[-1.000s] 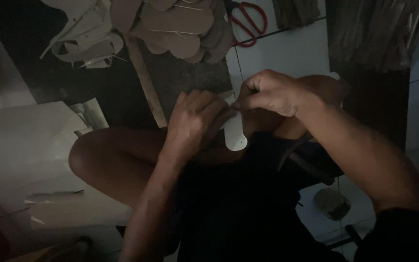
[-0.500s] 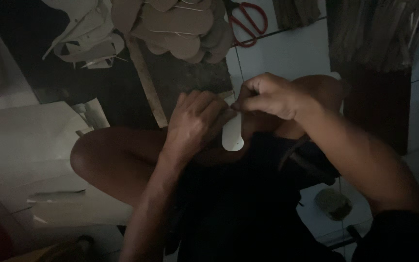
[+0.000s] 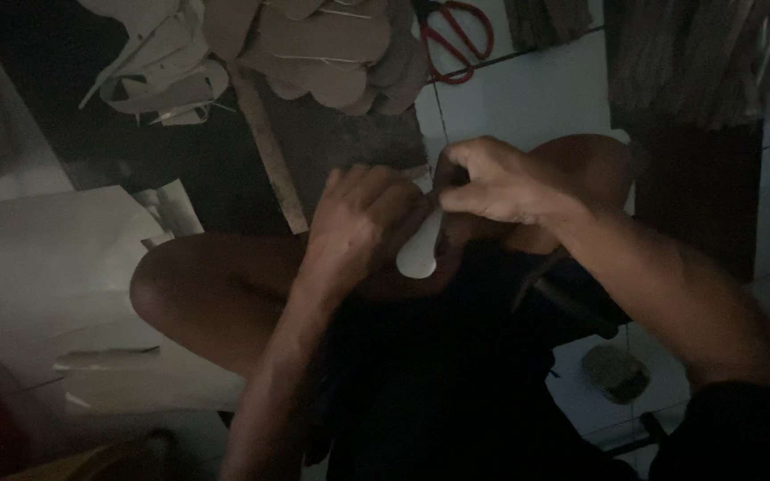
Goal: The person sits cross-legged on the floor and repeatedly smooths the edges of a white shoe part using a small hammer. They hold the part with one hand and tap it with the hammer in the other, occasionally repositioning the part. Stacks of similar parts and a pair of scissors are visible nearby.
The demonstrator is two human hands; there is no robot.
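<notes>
I sit on a tiled floor in dim light with my knees bent. My left hand [image 3: 363, 214] and my right hand [image 3: 492, 183] meet above my lap, both gripping a small pale sole-shaped cutout [image 3: 419, 251] that hangs down between them. My right hand pinches its upper end; my left hand's fingers close on its side. Part of the cutout is hidden behind my fingers.
A pile of tan sole-shaped cardboard pieces [image 3: 314, 44] lies ahead beside a long wooden ruler [image 3: 269, 151]. Red-handled scissors [image 3: 456, 36] rest on the white tiles. A large pale sheet [image 3: 46, 267] lies at left. A small round lump [image 3: 617, 372] sits by my right leg.
Both hands have stayed together on the cutout, shifting only slightly; the pale piece now hangs a little lower between them.
</notes>
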